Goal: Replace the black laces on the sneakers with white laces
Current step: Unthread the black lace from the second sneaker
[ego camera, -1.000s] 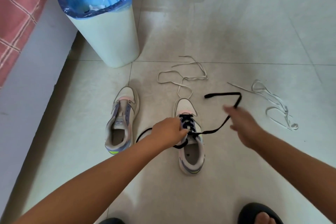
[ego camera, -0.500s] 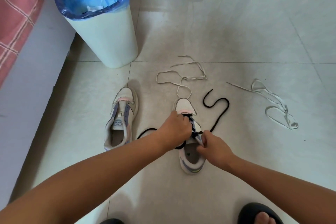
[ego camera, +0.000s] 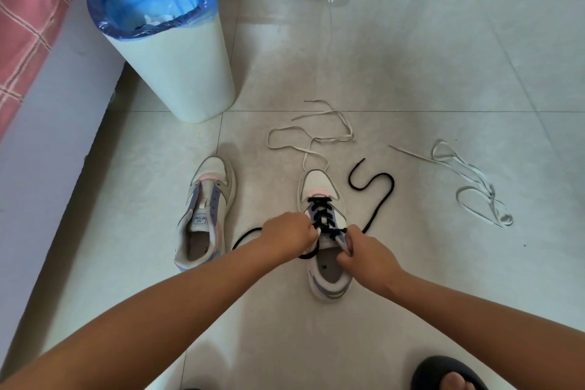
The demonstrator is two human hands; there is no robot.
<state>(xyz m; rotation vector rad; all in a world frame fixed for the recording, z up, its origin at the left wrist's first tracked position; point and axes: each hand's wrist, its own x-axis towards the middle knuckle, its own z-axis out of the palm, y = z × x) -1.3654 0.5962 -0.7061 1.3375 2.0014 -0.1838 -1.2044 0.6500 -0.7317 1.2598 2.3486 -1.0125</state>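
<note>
Currently unlacing: both hands, left hand (ego camera: 289,236) and right hand (ego camera: 368,258), pinch black lace (ego camera: 321,215) on right sneaker (ego camera: 326,282); next, draw it through the upper eyelets.

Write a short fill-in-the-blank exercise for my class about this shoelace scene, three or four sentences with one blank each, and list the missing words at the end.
1. The lace still threaded through the right sneaker is coloured ____.
2. The left sneaker has ____ lace in its eyelets.
3. The number of loose white laces lying on the floor is ____.
4. The left hand and right hand both work at the ____ sneaker.

Missing words: black; no; two; right
</note>
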